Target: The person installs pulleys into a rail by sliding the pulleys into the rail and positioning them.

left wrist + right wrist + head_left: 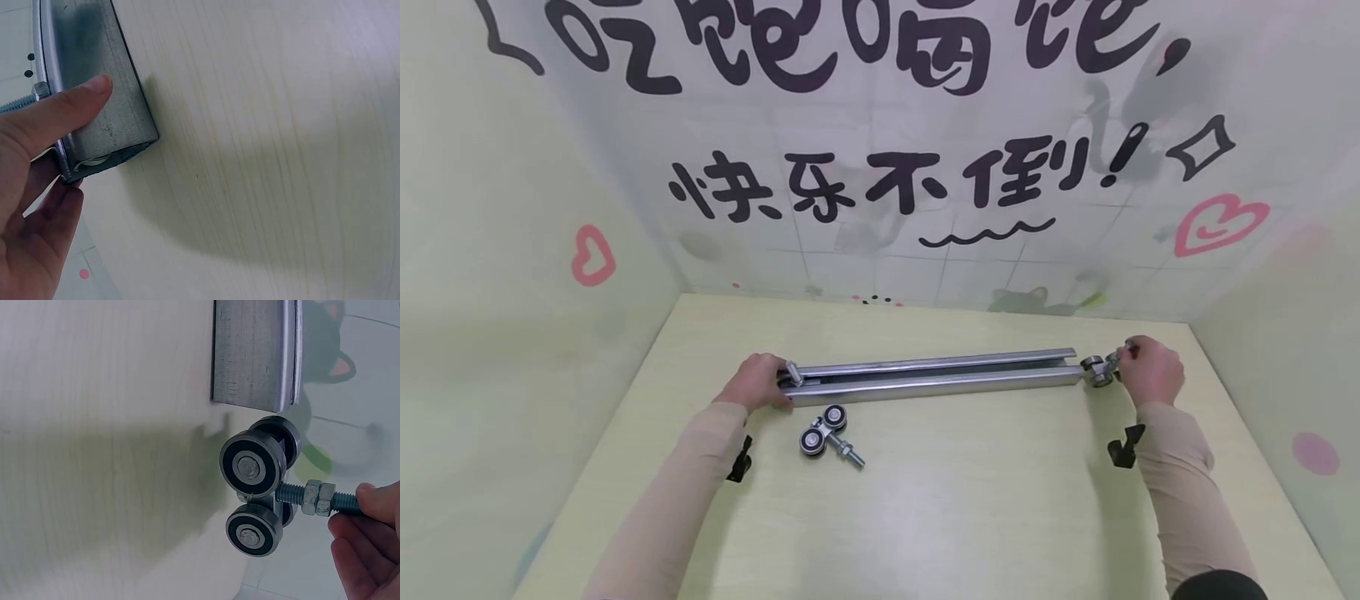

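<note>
A long metal channel track [940,383] lies across the table with its slot facing up. My left hand [757,382] grips its left end, thumb on the side wall in the left wrist view. A bolt [41,91] with a nut stands up from the slot beside that thumb; what it joins inside the track is hidden. With thumb and fingers my right hand [1152,371] pinches the threaded bolt of a roller trolley [253,487]. The trolley's wheels are just off the track's right end, apart from it in the right wrist view.
Another roller trolley [829,432] lies on the table in front of the track's left part, its bolt pointing right and toward me. Printed curtain-like walls [872,250] stand behind and at both sides of the pale wooden table [970,492].
</note>
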